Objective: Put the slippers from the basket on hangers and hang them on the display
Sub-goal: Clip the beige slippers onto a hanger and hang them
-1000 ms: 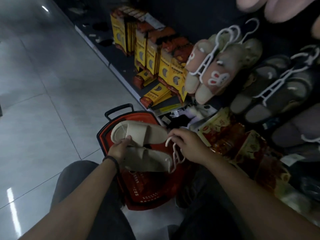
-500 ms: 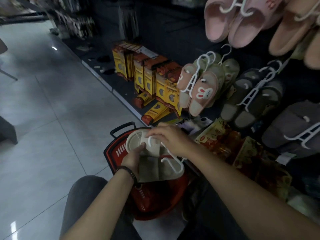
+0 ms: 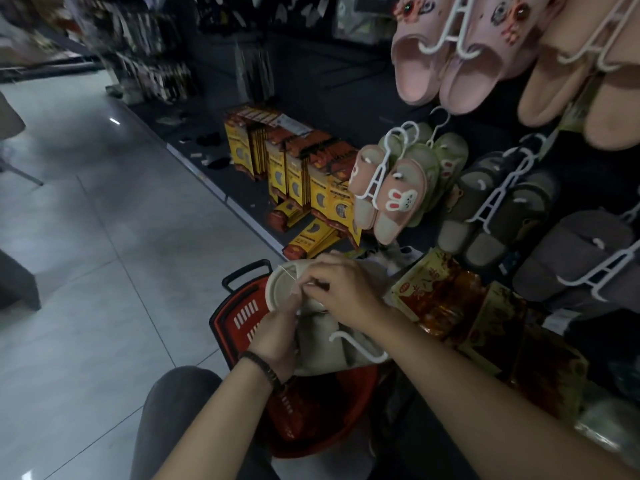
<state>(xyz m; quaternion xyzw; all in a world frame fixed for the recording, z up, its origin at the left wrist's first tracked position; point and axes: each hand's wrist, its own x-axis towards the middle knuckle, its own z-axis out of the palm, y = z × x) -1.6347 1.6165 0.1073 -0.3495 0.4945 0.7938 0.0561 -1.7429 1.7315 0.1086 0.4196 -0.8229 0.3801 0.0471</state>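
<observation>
Grey floor [image 3: 86, 271] tiles far left, nothing of the task there. Red basket [image 3: 239, 317] stands on the floor by the person's knee, black handle up. Left hand [image 3: 277, 337]: grip curled round the side of the beige slippers [image 3: 282, 289], pair held together just above the basket, not hung yet. Yellow boxes [image 3: 294, 174] on the low shelf behind. Right hand [image 3: 343, 289]: grip pinched tight on what looks like one end of the white hanger [image 3: 358, 346] at the upper slipper's strap; contact hidden by the fingers. Hanger hook pokes out below the right wrist, against the lower slipper. Bunny slippers [image 3: 398, 199] and other pairs already hang on the display [image 3: 495, 129], foil packets [image 3: 443, 299] below.

Risks, my read:
- The hanger end may miss the strap or catch only one slipper, so the other drops back into the basket.
- The hook lies close to the wrist and the basket rim and could snag on the lift.
- Light is dim and the display crowded, so a careless reach could knock hung pairs off.
</observation>
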